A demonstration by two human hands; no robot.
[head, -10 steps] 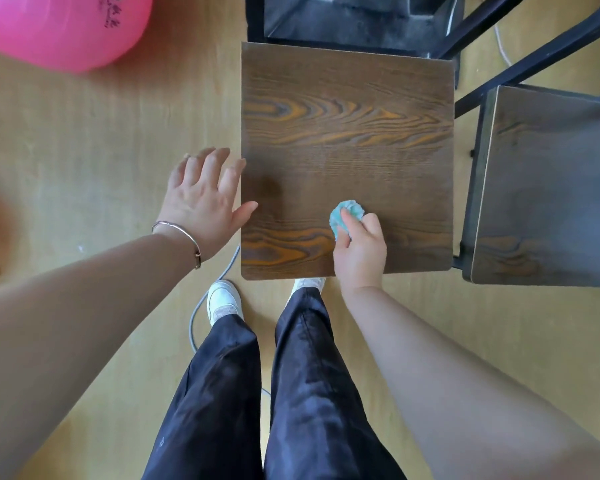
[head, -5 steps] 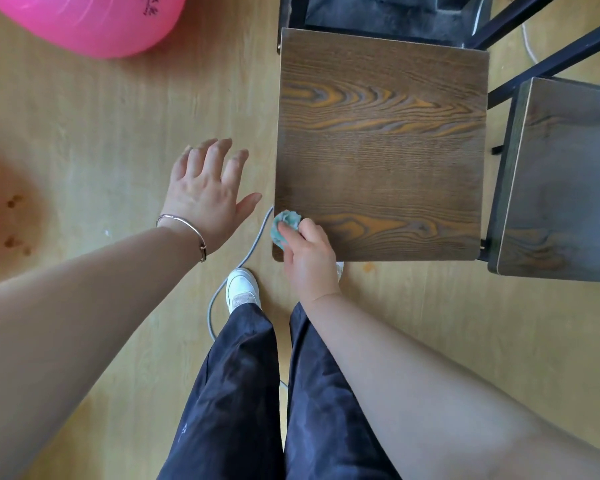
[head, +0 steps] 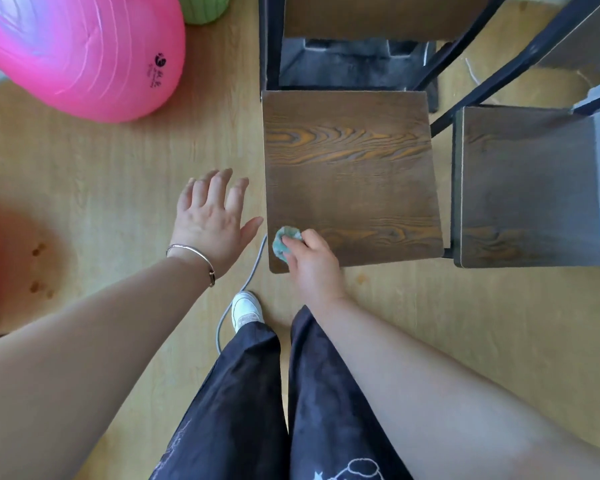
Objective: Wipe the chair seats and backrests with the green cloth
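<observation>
A dark wood-grain chair seat (head: 350, 174) stands in front of me, its backrest (head: 378, 15) at the top edge of the view. My right hand (head: 312, 265) grips a bunched green cloth (head: 284, 242) and presses it on the seat's near left corner. My left hand (head: 212, 220) hovers over the floor just left of the seat, fingers spread, holding nothing, with a bracelet on the wrist. A second chair seat (head: 527, 188) stands to the right.
A large pink ball (head: 80, 53) lies on the wooden floor at the upper left, with a green object (head: 205, 6) behind it. A grey cable (head: 243, 289) runs along the floor by my white shoe (head: 245, 310). Black chair legs (head: 465, 67) cross between the two chairs.
My right hand slid the cloth leftward along the seat's front edge, from the middle to the near left corner. My left hand stayed open beside the seat. The view tilted up, showing more backrest.
</observation>
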